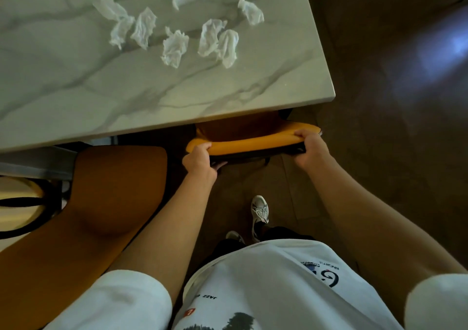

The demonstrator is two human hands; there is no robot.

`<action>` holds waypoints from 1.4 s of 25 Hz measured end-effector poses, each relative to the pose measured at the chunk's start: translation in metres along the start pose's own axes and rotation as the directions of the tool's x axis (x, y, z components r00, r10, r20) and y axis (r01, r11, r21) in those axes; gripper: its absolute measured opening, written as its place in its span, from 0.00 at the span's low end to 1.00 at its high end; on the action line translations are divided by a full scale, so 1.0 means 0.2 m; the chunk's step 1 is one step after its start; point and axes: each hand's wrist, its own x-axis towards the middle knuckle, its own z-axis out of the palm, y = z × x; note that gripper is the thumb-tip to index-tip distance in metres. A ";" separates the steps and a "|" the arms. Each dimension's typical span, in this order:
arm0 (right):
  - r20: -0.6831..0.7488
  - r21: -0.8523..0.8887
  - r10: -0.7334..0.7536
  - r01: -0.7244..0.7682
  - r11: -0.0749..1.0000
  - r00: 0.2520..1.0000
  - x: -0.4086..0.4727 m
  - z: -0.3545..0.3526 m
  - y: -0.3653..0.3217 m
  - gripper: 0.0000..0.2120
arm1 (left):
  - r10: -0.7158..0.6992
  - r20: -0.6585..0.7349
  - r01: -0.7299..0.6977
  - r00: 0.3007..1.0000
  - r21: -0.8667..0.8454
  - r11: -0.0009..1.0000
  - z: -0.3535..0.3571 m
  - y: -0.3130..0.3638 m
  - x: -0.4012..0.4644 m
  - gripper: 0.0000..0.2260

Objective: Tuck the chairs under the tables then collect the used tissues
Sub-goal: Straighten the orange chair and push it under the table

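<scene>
Two hands grip the curved yellow padded chair back, left hand and right hand at its ends, fingers curled over the rim. We judge it stiff, fairly heavy. Its seat seems tucked under the marble-patterned bench; light crumpled white tissues lie on top.

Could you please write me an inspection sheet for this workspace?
Surface: marble-look table, pale with grey veins.
Job's things: crumpled tissues scattered on the table; yellow chair with its seat under the table edge; second chair at left, seat mostly out from the table.
Clutter: nothing seen.
Grips: left hand and right hand each hold the yellow chair's backrest top.
Cables: nothing seen.
Surroundings: dark floor; person's shoe.
</scene>
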 end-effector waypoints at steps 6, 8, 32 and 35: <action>0.023 -0.030 -0.004 0.004 1.000 1.000 0.05 0.13 -0.11 0.17 | 0.027 0.017 -0.027 0.999 -0.002 1.000 0.12 0.10 0.04 0.17; 0.042 -0.032 -0.010 0.011 0.999 0.999 0.08 0.19 -0.15 0.15 | 0.034 0.038 -0.034 0.999 -0.002 0.999 0.16 0.15 0.07 0.18; 0.290 -0.191 -0.008 0.066 0.979 0.957 0.07 0.14 0.11 0.48 | -0.003 0.290 0.001 0.957 0.006 1.000 -0.01 0.15 0.10 0.27; 0.341 -0.316 0.038 0.076 0.946 0.939 -0.02 0.21 0.33 0.52 | 0.030 0.306 -0.033 0.952 0.006 0.999 -0.19 0.08 0.08 0.25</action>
